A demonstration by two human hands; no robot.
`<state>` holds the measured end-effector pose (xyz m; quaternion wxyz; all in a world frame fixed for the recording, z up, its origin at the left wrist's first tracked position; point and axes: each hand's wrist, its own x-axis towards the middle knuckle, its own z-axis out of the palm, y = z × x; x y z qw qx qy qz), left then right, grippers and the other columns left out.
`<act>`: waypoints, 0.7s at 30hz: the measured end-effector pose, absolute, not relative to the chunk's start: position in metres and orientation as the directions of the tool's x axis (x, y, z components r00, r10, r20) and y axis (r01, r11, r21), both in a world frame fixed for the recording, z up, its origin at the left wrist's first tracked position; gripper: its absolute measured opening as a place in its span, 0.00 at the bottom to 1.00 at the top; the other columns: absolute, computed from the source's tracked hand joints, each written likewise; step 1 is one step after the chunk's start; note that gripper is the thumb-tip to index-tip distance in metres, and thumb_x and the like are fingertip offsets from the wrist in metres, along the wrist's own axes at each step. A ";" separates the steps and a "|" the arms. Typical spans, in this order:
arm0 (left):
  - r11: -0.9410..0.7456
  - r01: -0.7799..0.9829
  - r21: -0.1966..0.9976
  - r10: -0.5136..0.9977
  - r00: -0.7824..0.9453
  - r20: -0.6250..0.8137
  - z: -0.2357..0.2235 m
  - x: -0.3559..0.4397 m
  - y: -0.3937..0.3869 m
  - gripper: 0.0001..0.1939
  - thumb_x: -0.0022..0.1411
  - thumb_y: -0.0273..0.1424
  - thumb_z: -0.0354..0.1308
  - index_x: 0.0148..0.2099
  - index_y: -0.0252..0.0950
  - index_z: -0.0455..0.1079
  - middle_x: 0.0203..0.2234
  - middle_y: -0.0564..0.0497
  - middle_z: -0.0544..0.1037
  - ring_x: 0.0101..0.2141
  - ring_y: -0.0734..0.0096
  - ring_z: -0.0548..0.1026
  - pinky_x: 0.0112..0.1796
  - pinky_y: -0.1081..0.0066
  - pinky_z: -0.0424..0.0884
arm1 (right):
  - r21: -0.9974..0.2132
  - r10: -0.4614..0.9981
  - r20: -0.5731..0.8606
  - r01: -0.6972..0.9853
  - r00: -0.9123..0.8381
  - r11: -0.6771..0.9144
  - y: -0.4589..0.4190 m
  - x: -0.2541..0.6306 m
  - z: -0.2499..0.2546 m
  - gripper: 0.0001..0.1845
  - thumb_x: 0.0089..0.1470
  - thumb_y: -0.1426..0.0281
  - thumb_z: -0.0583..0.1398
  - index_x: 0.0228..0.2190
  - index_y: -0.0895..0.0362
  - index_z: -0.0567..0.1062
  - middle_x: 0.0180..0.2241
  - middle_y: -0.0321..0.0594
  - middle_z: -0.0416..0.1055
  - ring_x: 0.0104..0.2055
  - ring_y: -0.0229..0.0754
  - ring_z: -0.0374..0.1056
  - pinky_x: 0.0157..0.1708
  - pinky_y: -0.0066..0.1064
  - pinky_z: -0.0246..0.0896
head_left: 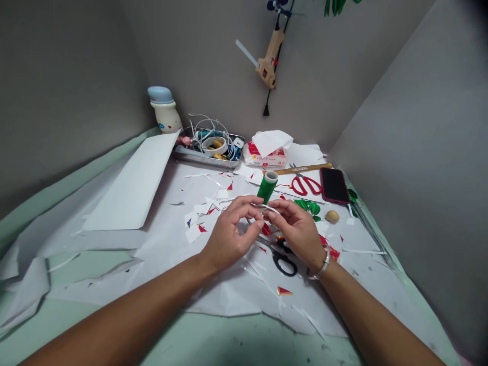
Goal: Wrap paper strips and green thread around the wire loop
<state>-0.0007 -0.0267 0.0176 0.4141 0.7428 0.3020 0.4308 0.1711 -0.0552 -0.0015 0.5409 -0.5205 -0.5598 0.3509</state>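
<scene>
Both hands meet over the middle of the table, with a thin, curved white strip between their fingertips. My left hand has its fingers curled on the strip's left part. Thumb and fingers of my right hand pinch the right part; a bracelet sits on that wrist. Just behind the fingers stands a green thread spool, slightly tilted. Black-handled scissors lie beneath the hands, partly hidden by them. Red and white paper scraps are scattered around.
A metal tray of cords and tape stands at the back, beside a tissue pack. Red scissors, a wooden ruler, a phone and green leaf pieces lie right. A glue gun hangs on the wall.
</scene>
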 end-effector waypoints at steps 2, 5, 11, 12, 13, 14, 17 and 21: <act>-0.488 0.086 0.868 0.792 0.461 0.400 0.016 0.000 -0.026 0.03 0.60 0.27 0.56 0.33 0.37 0.70 0.48 0.47 0.73 0.49 0.64 0.71 0.52 0.62 0.63 | -0.957 0.964 0.237 0.198 0.123 0.210 -0.055 0.171 -0.001 0.12 0.53 0.63 0.63 0.40 0.54 0.74 0.36 0.40 0.77 0.38 0.42 0.74 0.39 0.33 0.69; -0.522 0.079 0.849 0.767 0.480 0.427 0.013 0.001 -0.024 0.04 0.60 0.26 0.55 0.32 0.37 0.69 0.43 0.48 0.75 0.47 0.67 0.72 0.51 0.63 0.64 | -0.963 0.966 0.224 0.183 0.132 0.198 -0.055 0.172 -0.001 0.12 0.53 0.64 0.63 0.40 0.55 0.74 0.36 0.40 0.77 0.37 0.41 0.74 0.39 0.32 0.69; -0.506 0.150 0.850 0.784 0.491 0.380 0.010 0.003 -0.024 0.05 0.61 0.26 0.54 0.33 0.37 0.68 0.36 0.51 0.75 0.40 0.70 0.72 0.45 0.65 0.67 | -0.976 0.971 0.186 0.141 0.152 0.165 -0.055 0.173 0.000 0.12 0.54 0.64 0.62 0.40 0.56 0.73 0.33 0.40 0.78 0.35 0.41 0.74 0.35 0.31 0.68; -0.492 0.169 0.854 0.794 0.490 0.360 0.010 0.002 -0.024 0.05 0.61 0.26 0.53 0.33 0.37 0.68 0.34 0.51 0.74 0.38 0.71 0.72 0.44 0.66 0.68 | -0.978 0.970 0.185 0.131 0.157 0.165 -0.055 0.173 0.000 0.12 0.54 0.63 0.61 0.40 0.56 0.73 0.33 0.40 0.78 0.35 0.41 0.74 0.35 0.31 0.68; -0.483 0.183 0.856 0.801 0.487 0.347 0.010 0.002 -0.024 0.05 0.62 0.26 0.53 0.33 0.37 0.68 0.33 0.52 0.74 0.36 0.71 0.72 0.42 0.66 0.68 | -0.978 0.969 0.186 0.123 0.162 0.167 -0.055 0.173 0.000 0.12 0.55 0.64 0.61 0.40 0.56 0.72 0.33 0.40 0.78 0.36 0.40 0.74 0.35 0.31 0.68; -0.478 0.189 0.858 0.807 0.480 0.344 0.010 0.002 -0.024 0.05 0.62 0.26 0.53 0.33 0.37 0.68 0.32 0.52 0.73 0.36 0.71 0.71 0.42 0.66 0.68 | -0.978 0.968 0.190 0.120 0.165 0.171 -0.055 0.173 0.000 0.12 0.55 0.64 0.61 0.40 0.56 0.72 0.33 0.40 0.77 0.36 0.40 0.74 0.36 0.31 0.68; -0.463 0.170 0.870 0.828 0.433 0.356 0.010 0.001 -0.022 0.05 0.61 0.27 0.54 0.32 0.37 0.69 0.34 0.51 0.73 0.38 0.71 0.71 0.43 0.66 0.67 | -0.972 0.961 0.216 0.127 0.171 0.196 -0.055 0.174 -0.001 0.10 0.54 0.65 0.62 0.39 0.55 0.73 0.35 0.39 0.76 0.37 0.40 0.74 0.39 0.32 0.68; -0.321 0.071 0.944 0.884 0.381 0.272 0.010 0.002 -0.019 0.05 0.61 0.29 0.55 0.32 0.36 0.69 0.41 0.48 0.73 0.43 0.68 0.72 0.44 0.66 0.67 | -0.942 0.940 0.288 0.229 0.183 0.244 -0.056 0.175 -0.003 0.08 0.54 0.66 0.61 0.37 0.54 0.74 0.36 0.38 0.75 0.38 0.41 0.73 0.40 0.34 0.67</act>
